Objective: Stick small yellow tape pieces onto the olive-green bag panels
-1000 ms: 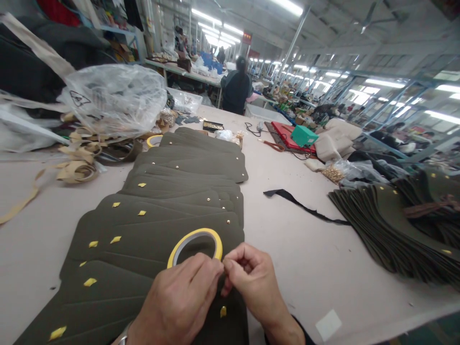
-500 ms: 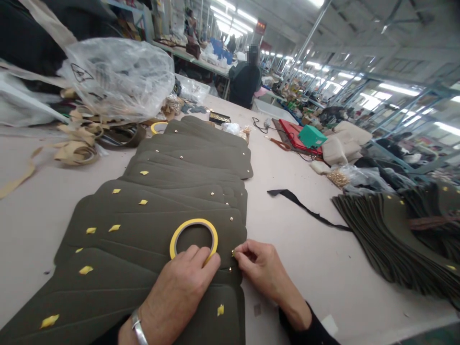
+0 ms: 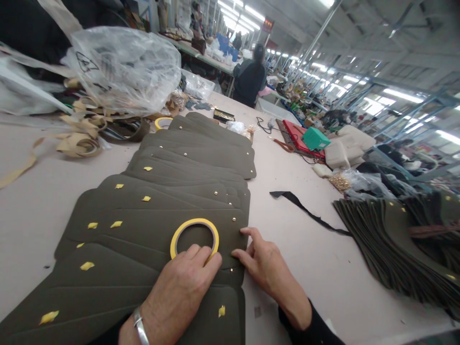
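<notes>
My left hand (image 3: pixel 183 290) is closed around the near rim of a roll of yellow tape (image 3: pixel 174 239), over a spread of overlapping dark olive panels (image 3: pixel 143 280). At the panels' right edge is my right hand (image 3: pixel 268 263), its thumb and forefinger apart. The thumb tip rests at the panel edge with nothing visible between the fingers. Small gold studs (image 3: pixel 234 219) dot the panels, one just below my right thumb. Bits of yellow tape (image 3: pixel 87 266) stick to several panels, mostly on their left side.
A stack of similar panels (image 3: pixel 381 244) lies at the right, with a black strip (image 3: pixel 305 209) beside it. Farther back are a green box (image 3: pixel 315 139), a second tape roll (image 3: pixel 162 123) and a clear plastic bag (image 3: pixel 125 69). A person (image 3: pixel 249 79) stands beyond the table.
My right thumb and forefinger have parted from a pinch on a small yellow bit at the panel edge; that bit no longer shows. My left hand keeps its hold on the tape roll.
</notes>
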### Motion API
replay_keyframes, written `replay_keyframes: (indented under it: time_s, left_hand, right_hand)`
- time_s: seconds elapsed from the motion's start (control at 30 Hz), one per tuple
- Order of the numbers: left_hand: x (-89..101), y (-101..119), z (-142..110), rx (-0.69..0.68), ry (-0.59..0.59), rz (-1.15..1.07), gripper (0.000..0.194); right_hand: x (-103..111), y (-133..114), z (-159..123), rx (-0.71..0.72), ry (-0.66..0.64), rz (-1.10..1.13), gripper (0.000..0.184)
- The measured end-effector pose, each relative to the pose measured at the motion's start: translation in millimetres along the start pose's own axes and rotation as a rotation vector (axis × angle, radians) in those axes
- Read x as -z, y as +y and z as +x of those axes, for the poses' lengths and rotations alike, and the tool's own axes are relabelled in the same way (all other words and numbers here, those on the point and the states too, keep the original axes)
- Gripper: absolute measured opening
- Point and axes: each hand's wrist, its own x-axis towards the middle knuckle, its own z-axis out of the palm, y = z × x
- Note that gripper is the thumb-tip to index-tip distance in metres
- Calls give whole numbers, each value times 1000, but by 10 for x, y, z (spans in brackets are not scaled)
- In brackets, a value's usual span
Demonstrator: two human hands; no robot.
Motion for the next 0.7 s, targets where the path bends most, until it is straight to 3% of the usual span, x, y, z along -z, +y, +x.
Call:
replay_keyframes:
  time_s: [0.1,0.2,0.3,0.43,0.57,0.7]
  left_hand:
    - [5,3,-4,-4,7,-10,22]
    - [-1,2,-8,-4,-6,-17,19]
    - [-19,-3,-11,6,2,-14,17]
    - [-36,-7,-8,0,27,-26,21]
    - [-44,-26,-23,-20,80,-41,20]
    - [-51,-86,-67,-139,326,-131,19]
  right_hand:
    - [103,32,-51,243,54,-60,11]
    - [148,11,-69,527,25,-248,16]
    - [119,-45,-39,646,-46,-457,19]
    - [56,-135,39,547,-204,-620,18]
    - [5,-231,146,252,-222,-559,18]
    - [-19,-263,223,15,-207,-413,21]
